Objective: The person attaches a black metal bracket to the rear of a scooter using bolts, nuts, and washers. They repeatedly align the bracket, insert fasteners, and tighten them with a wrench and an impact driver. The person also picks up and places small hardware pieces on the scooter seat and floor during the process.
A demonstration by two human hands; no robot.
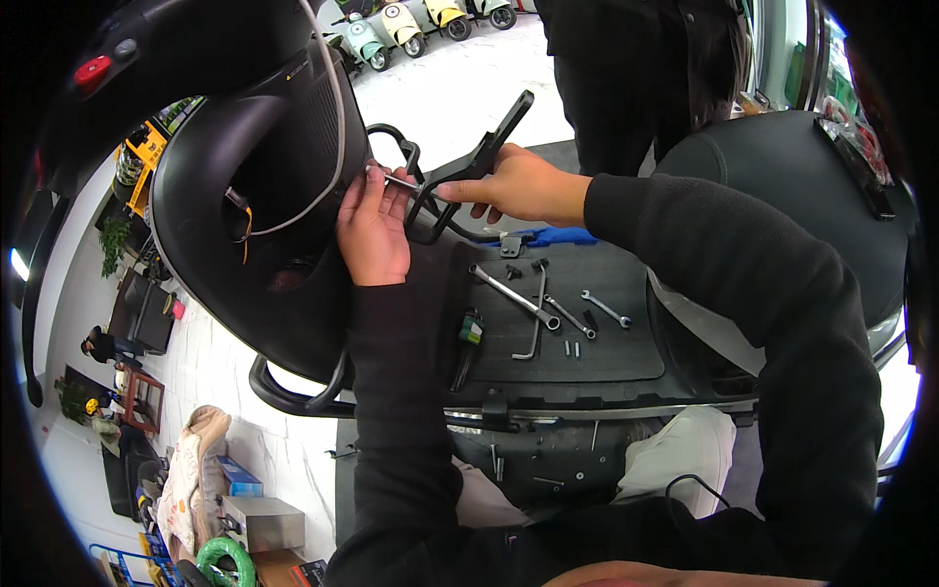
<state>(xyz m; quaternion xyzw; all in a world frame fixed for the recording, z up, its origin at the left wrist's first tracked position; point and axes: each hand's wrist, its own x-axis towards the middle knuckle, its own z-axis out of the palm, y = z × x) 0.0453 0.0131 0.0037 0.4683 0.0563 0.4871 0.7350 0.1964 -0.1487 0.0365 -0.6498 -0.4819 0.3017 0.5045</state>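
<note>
My left hand (377, 230) pinches one end of a thin silver rod (401, 182) between thumb and fingers, close to the scooter's black front panel (274, 205). My right hand (518, 184) is closed round a black metal bracket (504, 122) with a flat bar and bent tubes. The rod runs from my left fingertips to the bracket beside my right index finger; whether it passes through cannot be seen. On the footboard (606, 269) below lie a double-ended ring wrench (514, 295), an L-shaped hex key (535, 328), smaller wrenches (606, 309) and a green-and-black tool (468, 342).
Wires (240, 205) hang from an opening in the front panel, and a grey cable (340, 127) loops beside it. A black seat (782, 161) lies to the right. Someone in dark clothes (626, 78) stands opposite. Loose bolts (497, 465) lie near my shoes; parked scooters (401, 27) stand beyond.
</note>
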